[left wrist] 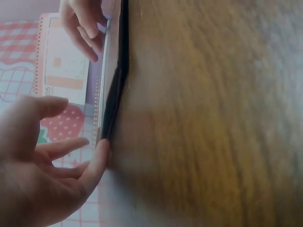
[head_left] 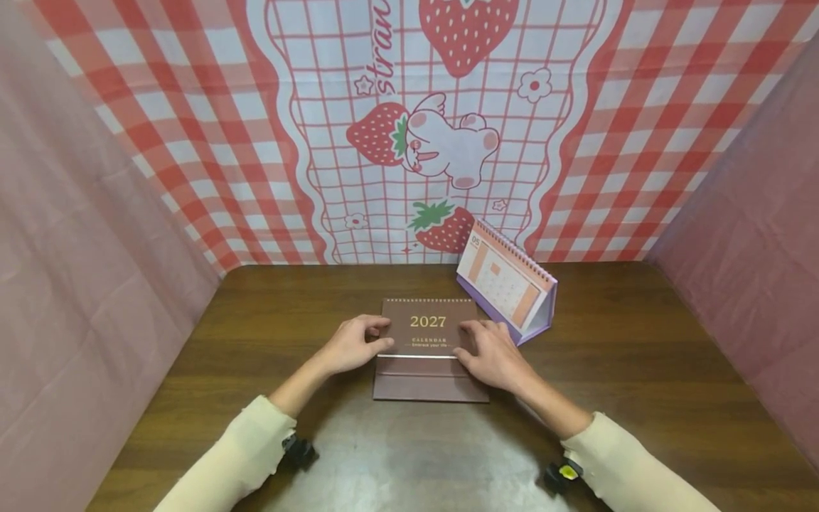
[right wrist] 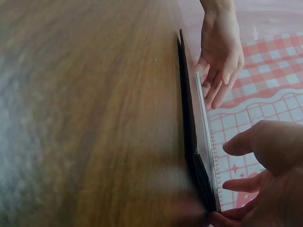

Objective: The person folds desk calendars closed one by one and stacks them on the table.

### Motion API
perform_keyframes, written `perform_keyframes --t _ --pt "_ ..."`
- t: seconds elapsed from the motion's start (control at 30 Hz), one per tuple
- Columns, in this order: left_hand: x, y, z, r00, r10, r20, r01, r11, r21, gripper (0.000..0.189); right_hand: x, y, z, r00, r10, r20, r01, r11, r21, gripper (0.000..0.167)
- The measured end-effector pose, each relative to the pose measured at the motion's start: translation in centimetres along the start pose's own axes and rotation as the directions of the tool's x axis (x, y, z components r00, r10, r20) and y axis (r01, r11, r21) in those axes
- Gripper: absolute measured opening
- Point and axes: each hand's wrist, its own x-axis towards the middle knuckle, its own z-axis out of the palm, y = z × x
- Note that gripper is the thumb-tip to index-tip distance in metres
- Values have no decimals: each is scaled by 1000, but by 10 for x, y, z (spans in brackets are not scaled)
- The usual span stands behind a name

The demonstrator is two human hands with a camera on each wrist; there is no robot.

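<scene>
A brown desk calendar (head_left: 427,334) marked 2027 in gold lies nearly flat on the wooden table, its spiral binding toward the back wall. Part of its folded base shows below the cover at the front. My left hand (head_left: 358,344) is at the calendar's left edge with fingers loosely bent; in the left wrist view a fingertip (left wrist: 102,147) touches the edge near the binding. On the opposite side, my right hand (head_left: 495,353) reaches over the right edge, thumb and fingers spread apart. The right wrist view shows a lower finger at the calendar's edge (right wrist: 201,127).
Behind my right hand a second desk calendar (head_left: 505,281), pink and purple, stands tilted like a tent, showing page 05. A strawberry-print cloth (head_left: 441,235) hangs at the table's back edge. Pink curtains (head_left: 83,284) flank both sides of the table (head_left: 256,455).
</scene>
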Motion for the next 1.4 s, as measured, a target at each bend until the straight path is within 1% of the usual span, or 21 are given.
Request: perform_keyframes --t 0.03,0.17,0.2,0.23,0.27,0.3,0.37,0.5,0.53,0.6,0.67,0.73,0.87,1.0,1.1,1.2,1.3,1.4 --pt "-4 10 -4 1000 2 4 -2 1000 -7 55 1 0 0 1000 -5 -3 5 1000 4 56" --pt "-21 57 -23 999 -50 21 51 997 -49 56 4 3 2 1000 -8 -11 8 999 36 51" --pt "-24 66 -27 998 -61 22 62 997 -53 55 5 4 3 1000 -3 -12 4 999 41 49" --pt "-26 74 -31 996 -81 36 83 995 -63 56 5 4 3 1000 4 -11 -3 999 44 48" --pt "-27 75 -31 996 -88 36 90 994 -67 56 5 5 4 1000 18 -7 -17 999 52 47" --pt "-25 72 -28 997 -78 28 80 995 -62 55 5 6 5 1000 29 -5 -29 998 54 46" --pt "-19 57 -21 999 -54 10 54 997 -46 56 4 6 5 999 49 -9 -48 997 64 45" --pt "-3 14 -3 999 4 -44 -4 1000 -11 60 2 4 3 997 81 -19 -79 992 102 46" --pt "-1 7 0 999 1 -53 -1 1000 -10 61 2 3 2 996 88 -24 -84 990 111 47" --pt "2 0 3 998 -6 -62 5 1000 -20 64 1 2 2 995 96 -30 -92 988 125 46" --pt "2 -1 4 998 -21 -65 19 999 -33 66 1 2 2 995 88 -38 -83 989 126 46" --pt "1 1 4 997 -41 -67 38 998 -46 67 1 2 3 996 77 -47 -71 989 128 45" --pt "-1 2 1 996 -56 -64 52 997 -53 68 2 3 7 997 53 -60 -46 991 126 44" --pt "-4 1 -3 996 -60 -68 57 997 -47 68 6 8 14 998 42 -49 -37 993 112 46" --pt "-8 -3 -7 994 -62 -89 58 997 -46 67 13 11 21 998 45 -32 -42 994 98 48" --pt "-14 -8 -12 993 -67 -100 63 997 -41 67 19 9 27 999 44 -12 -43 994 105 49" --pt "-22 -10 -18 990 -82 -112 79 996 -29 66 23 3 33 999 37 16 -39 992 123 51" --pt "-31 -14 -26 985 -115 -126 112 993 -28 65 26 -8 40 999 36 39 -41 990 134 51"
